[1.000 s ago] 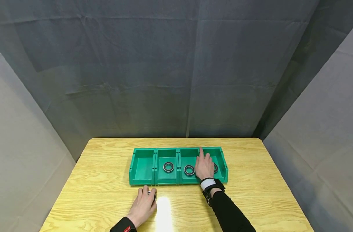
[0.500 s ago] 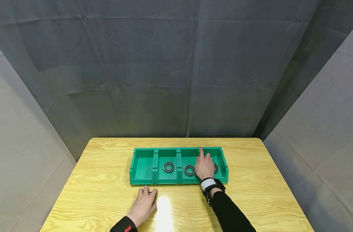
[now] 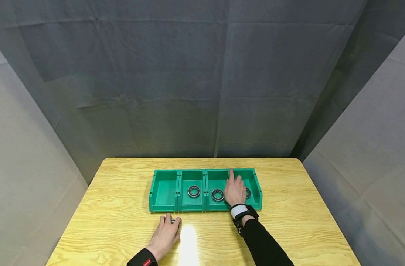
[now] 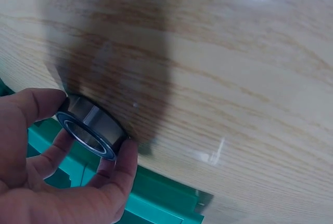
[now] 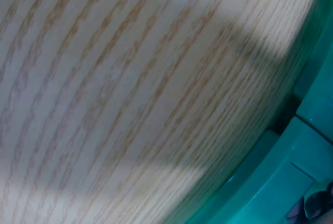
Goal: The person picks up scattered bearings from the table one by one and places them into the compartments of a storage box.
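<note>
A ball bearing (image 4: 92,125), a dark ring with a shiny metal outer face, is pinched on edge between thumb and fingertips of my left hand (image 3: 164,236). That hand is just in front of the green bin row (image 3: 191,211). My right hand (image 3: 235,192) lies over the divider between the third and fourth compartments, its index finger stretched to the back rim. Beside it on the left, a bearing (image 3: 217,195) lies flat in the third compartment. Another bearing (image 3: 248,192) in the fourth is partly hidden by that hand. The second compartment holds a flat bearing (image 3: 194,191).
The bins stand on a wood-grain table (image 3: 116,207) with a bright light reflection near the front. The leftmost compartment (image 3: 165,188) shows a bare green floor. A grey cloth (image 3: 176,92) hangs behind the table, with paler cloth panels (image 3: 372,147) at both sides.
Both hands stay nearly where they were. A little less of the bearing in my left hand shows past the fingers in the head view. The other bearings have not moved.
</note>
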Available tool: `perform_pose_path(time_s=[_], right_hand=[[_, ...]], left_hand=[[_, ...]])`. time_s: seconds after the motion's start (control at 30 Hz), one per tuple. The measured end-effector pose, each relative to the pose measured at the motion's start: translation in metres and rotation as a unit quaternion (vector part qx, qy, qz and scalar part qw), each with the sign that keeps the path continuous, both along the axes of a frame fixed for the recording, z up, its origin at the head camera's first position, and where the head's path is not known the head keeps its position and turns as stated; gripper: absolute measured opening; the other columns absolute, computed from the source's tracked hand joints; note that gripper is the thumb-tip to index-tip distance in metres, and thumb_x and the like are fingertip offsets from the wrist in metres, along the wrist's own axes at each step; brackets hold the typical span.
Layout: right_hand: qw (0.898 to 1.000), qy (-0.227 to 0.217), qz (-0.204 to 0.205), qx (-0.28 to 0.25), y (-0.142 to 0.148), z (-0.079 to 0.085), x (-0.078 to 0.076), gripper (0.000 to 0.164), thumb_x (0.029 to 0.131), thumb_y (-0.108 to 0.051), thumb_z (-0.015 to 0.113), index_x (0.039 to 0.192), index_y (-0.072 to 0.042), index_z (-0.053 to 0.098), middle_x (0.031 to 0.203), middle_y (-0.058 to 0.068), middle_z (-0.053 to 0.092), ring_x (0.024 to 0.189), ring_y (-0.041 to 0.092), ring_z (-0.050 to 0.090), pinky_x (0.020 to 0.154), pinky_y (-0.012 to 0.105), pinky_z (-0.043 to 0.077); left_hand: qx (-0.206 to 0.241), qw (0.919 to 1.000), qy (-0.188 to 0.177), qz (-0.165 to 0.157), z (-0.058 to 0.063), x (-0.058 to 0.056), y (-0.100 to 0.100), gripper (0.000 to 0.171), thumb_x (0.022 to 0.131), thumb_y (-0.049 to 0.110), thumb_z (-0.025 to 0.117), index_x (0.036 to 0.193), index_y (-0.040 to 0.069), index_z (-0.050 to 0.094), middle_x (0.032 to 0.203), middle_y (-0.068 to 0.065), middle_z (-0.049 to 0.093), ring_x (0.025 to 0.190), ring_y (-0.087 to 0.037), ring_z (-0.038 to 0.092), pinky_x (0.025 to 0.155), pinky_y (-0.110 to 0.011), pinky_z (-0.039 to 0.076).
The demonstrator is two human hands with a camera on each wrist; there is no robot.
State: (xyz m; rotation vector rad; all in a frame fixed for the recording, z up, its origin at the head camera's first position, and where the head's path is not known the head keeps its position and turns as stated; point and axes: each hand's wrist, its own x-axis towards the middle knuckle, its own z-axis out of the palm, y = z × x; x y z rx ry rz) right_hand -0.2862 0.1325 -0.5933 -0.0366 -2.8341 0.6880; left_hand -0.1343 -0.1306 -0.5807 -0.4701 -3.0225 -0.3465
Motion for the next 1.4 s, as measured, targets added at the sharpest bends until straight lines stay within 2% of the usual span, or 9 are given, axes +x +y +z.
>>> perform_pose_path(time_s=[0.4, 0.7, 0.97, 1.2, 1.4], right_hand=[[1.0, 0.003, 0.0, 0.006, 0.001, -0.003, -0.001, 0.051, 0.106, -0.02, 0.05, 0.154, -0.013, 0.038, 0.107, 0.025, 0.054, 0.082, 0.036, 0.054, 0.061, 0.044, 0.044], [1.0, 0.002, -0.001, 0.002, 0.001, -0.003, -0.002, 0.049, 0.106, -0.021, 0.05, 0.154, -0.013, 0.039, 0.108, 0.025, 0.054, 0.082, 0.036, 0.054, 0.061, 0.044, 0.045], [1.0, 0.003, -0.003, -0.002, 0.001, -0.003, -0.002, 0.05, 0.106, -0.02, 0.05, 0.154, -0.014, 0.039, 0.109, 0.026, 0.054, 0.083, 0.037, 0.055, 0.063, 0.046, 0.047], [1.0, -0.002, -0.003, 0.0, 0.001, -0.002, -0.001, 0.05, 0.106, -0.021, 0.05, 0.154, -0.014, 0.039, 0.109, 0.025, 0.054, 0.082, 0.036, 0.054, 0.063, 0.045, 0.046], [1.0, 0.005, -0.002, -0.005, 0.0, -0.002, -0.001, 0.05, 0.106, -0.02, 0.05, 0.154, -0.013, 0.039, 0.109, 0.026, 0.054, 0.082, 0.037, 0.053, 0.063, 0.045, 0.045]], left_hand=[[-0.004, 0.9995, 0.03, -0.008, 0.002, 0.0, 0.002, 0.029, 0.08, 0.013, 0.082, 0.1, 0.012, 0.062, 0.093, -0.013, 0.05, 0.081, -0.027, 0.046, 0.062, -0.035, 0.048], [0.01, 0.9993, 0.035, -0.007, 0.011, -0.002, 0.002, 0.028, 0.082, 0.013, 0.081, 0.103, 0.012, 0.063, 0.094, -0.012, 0.051, 0.08, -0.024, 0.044, 0.062, -0.032, 0.046], [0.038, 0.9991, 0.012, 0.013, 0.031, -0.008, -0.006, 0.021, 0.086, 0.008, 0.076, 0.102, 0.009, 0.062, 0.091, -0.011, 0.048, 0.081, -0.025, 0.042, 0.06, -0.034, 0.046], [0.041, 0.9981, 0.026, 0.038, 0.046, -0.022, -0.019, 0.023, 0.087, 0.008, 0.075, 0.107, 0.01, 0.064, 0.094, -0.015, 0.051, 0.085, -0.031, 0.044, 0.06, -0.036, 0.049], [0.068, 0.9955, 0.036, 0.056, 0.055, -0.033, -0.028, 0.022, 0.089, 0.004, 0.07, 0.111, 0.008, 0.065, 0.098, -0.018, 0.05, 0.088, -0.032, 0.044, 0.06, -0.035, 0.05]])
